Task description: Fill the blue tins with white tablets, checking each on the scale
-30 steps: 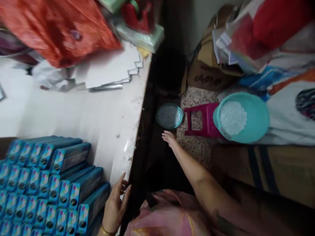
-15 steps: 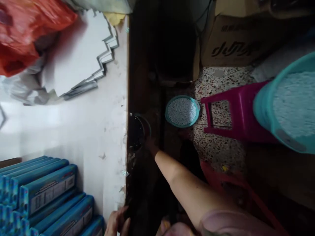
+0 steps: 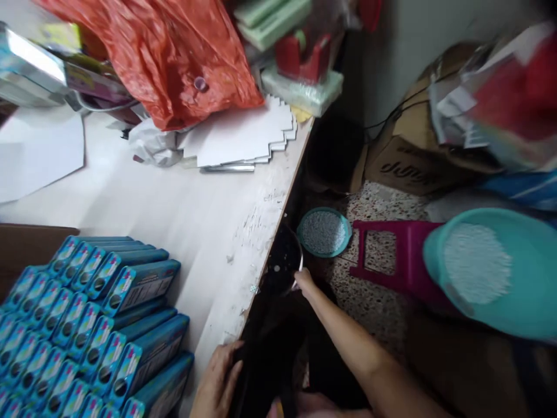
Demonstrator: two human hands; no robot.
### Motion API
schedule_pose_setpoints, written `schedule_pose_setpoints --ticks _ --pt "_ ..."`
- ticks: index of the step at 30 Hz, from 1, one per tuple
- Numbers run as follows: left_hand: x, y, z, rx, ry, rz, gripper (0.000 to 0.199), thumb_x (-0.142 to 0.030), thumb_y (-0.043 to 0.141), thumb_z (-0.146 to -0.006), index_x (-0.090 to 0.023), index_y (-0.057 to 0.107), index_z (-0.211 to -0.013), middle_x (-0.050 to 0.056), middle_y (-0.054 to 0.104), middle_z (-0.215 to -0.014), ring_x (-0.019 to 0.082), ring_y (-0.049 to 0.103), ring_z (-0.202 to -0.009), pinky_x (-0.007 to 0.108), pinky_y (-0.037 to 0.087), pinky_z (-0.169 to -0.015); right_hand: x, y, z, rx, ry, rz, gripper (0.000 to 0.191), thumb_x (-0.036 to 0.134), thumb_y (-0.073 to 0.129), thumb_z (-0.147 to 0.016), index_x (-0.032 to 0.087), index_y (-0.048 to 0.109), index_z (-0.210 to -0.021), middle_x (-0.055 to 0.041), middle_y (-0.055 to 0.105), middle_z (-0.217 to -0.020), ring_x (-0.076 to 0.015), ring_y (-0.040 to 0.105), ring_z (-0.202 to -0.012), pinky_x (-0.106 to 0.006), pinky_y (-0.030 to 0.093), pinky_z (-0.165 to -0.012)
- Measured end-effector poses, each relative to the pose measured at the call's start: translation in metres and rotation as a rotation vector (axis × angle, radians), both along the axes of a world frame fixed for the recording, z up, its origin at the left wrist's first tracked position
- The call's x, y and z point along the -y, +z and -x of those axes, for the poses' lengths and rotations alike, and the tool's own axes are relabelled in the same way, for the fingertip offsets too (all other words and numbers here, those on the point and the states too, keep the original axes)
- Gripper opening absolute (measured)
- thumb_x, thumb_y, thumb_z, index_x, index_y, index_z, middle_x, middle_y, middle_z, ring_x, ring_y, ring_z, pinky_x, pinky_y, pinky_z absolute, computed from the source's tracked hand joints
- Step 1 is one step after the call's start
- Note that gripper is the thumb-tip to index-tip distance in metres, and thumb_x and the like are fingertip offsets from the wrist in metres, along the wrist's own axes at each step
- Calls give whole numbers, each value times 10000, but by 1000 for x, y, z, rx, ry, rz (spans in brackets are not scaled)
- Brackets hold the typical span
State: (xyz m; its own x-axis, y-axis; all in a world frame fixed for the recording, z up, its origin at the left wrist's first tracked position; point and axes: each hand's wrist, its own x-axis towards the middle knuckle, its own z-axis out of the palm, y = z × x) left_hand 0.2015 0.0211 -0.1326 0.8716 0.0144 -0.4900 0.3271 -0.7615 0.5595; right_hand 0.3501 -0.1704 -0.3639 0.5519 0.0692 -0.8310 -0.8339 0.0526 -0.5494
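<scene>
My left hand (image 3: 220,377) rests at the near edge of the white table (image 3: 213,255), its fingers apart and holding nothing. Reaching down past that edge, my right hand (image 3: 303,280) is closed on the pale rim of a round tub (image 3: 301,249). Dark contents with a few light specks fill the tub, and the tabletop hides part of it. Just beyond the tub, a small turquoise basin (image 3: 349,231) holds small whitish pieces. A magenta stool (image 3: 409,255) supports a larger turquoise basin (image 3: 531,278) with similar pieces.
Stacked blue boxes (image 3: 148,284) fill the table's near left. White card sheets (image 3: 239,136), an orange-red plastic bag (image 3: 174,64) and a red tape dispenser (image 3: 304,61) lie farther back. A cardboard box (image 3: 413,165) stands on the speckled floor.
The view has tilted up and turned, showing more of the table. My right hand and the tub have come farther out from under the table edge. My left hand stays at the edge.
</scene>
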Motion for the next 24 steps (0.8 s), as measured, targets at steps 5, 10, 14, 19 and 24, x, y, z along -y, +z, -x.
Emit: schedule_pose_setpoints --ticks 5,10,14,19,24 --pt "-1 -1 -17 47 -12 146 350 -375 441 -813 -229 533 -1117 75 586 -1053 216 527 -1040 385 410 -930 122 72 48 -54 -172 130 80 174 553 -589 117 579 -639 -2 557 -429 -145 529 -379 -238 427 -352" --pt "-4 31 -1 15 49 198 464 -468 469 -769 -219 520 -1157 63 626 -958 210 589 -903 344 475 -802 205 166 94 34 -316 218 124 223 558 -513 150 582 -610 -21 585 -473 -157 548 -406 -260 445 -356" --pt "-16 86 37 39 112 260 438 -438 441 -801 -237 509 -1184 42 640 -896 173 604 -810 275 493 -700 226 223 101 123 -304 188 102 266 619 -485 230 581 -572 -40 587 -489 -176 540 -396 -279 420 -325" --pt "-34 132 69 201 167 251 379 -393 449 -811 -259 546 -1152 57 637 -960 178 597 -852 269 474 -761 171 270 49 238 -212 33 254 282 676 -486 190 594 -707 -26 612 -551 -177 556 -431 -277 427 -341" --pt "-34 139 80 277 288 264 372 -371 476 -804 -245 558 -1144 77 640 -947 188 604 -815 259 480 -707 72 285 -18 247 -92 -40 305 222 650 -498 124 562 -773 0 607 -528 -148 542 -417 -237 420 -346"
